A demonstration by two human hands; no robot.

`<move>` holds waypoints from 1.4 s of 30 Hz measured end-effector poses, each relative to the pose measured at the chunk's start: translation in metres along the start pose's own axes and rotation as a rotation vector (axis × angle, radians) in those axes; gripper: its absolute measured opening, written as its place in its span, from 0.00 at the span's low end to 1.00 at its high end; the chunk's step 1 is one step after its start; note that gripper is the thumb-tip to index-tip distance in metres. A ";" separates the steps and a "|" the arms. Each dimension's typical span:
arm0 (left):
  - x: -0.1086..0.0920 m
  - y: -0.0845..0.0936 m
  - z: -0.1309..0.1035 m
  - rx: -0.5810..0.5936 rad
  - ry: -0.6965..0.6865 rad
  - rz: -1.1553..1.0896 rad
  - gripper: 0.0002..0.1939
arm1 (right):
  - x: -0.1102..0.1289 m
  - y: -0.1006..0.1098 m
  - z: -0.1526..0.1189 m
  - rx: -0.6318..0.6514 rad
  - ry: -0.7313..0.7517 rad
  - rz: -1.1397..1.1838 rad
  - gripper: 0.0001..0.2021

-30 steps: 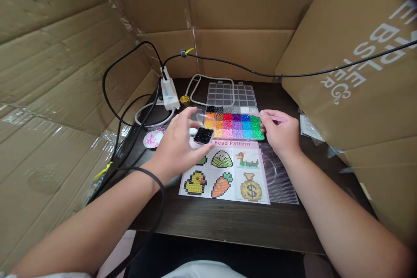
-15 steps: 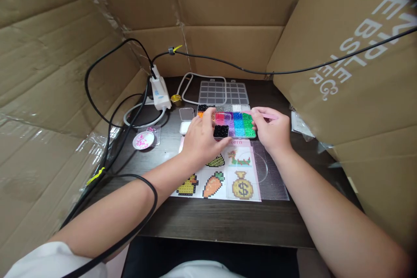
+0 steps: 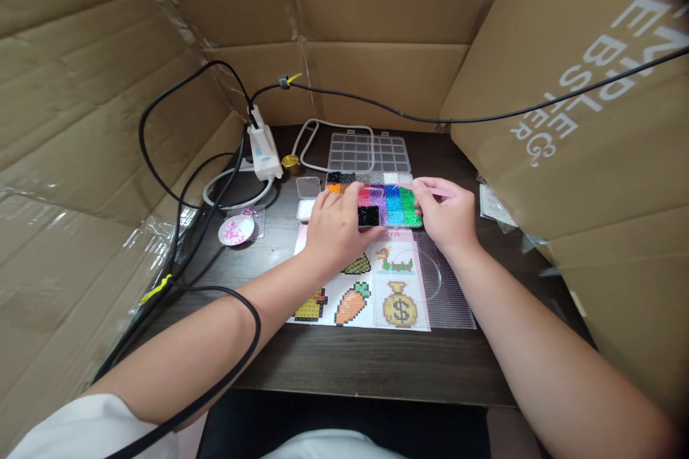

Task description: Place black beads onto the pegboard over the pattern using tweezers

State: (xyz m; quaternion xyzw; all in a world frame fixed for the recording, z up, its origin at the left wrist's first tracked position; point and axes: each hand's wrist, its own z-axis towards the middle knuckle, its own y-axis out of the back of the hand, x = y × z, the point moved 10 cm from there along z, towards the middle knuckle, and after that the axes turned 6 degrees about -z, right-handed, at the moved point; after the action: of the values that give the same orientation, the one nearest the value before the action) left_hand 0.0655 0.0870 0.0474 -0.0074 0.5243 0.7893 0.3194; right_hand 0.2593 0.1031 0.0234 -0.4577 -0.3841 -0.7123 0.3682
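My left hand is closed around a small box of black beads, which it holds over the near side of the bead case. Thumb and fingers grip the box at its edges. Pinched in my right hand is a pair of pink tweezers, the tips pointing left over the blue and purple compartments. Coloured beads fill the case: orange, red, blue, green, grey and white show. My left hand covers part of it. Beneath both hands lies a pattern sheet with pixel pictures, including a carrot and a money bag.
A clear mesh sheet lies right of the pattern. To the left are a white dish of pink beads and a small white-filled box. Behind stand a power strip, a gold cup and cables. Cardboard walls surround the table.
My left hand has shifted a little to the right with the box of black beads. The tweezers in my right hand stay almost in place.
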 end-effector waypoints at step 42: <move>0.026 -0.010 -0.001 0.153 0.131 -0.555 0.49 | 0.001 -0.002 0.000 0.010 0.005 -0.023 0.12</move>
State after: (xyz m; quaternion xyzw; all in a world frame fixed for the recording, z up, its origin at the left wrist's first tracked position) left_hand 0.0500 0.1017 0.0302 -0.1775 0.5797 0.6280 0.4879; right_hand 0.2576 0.1039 0.0238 -0.4495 -0.3919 -0.7160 0.3630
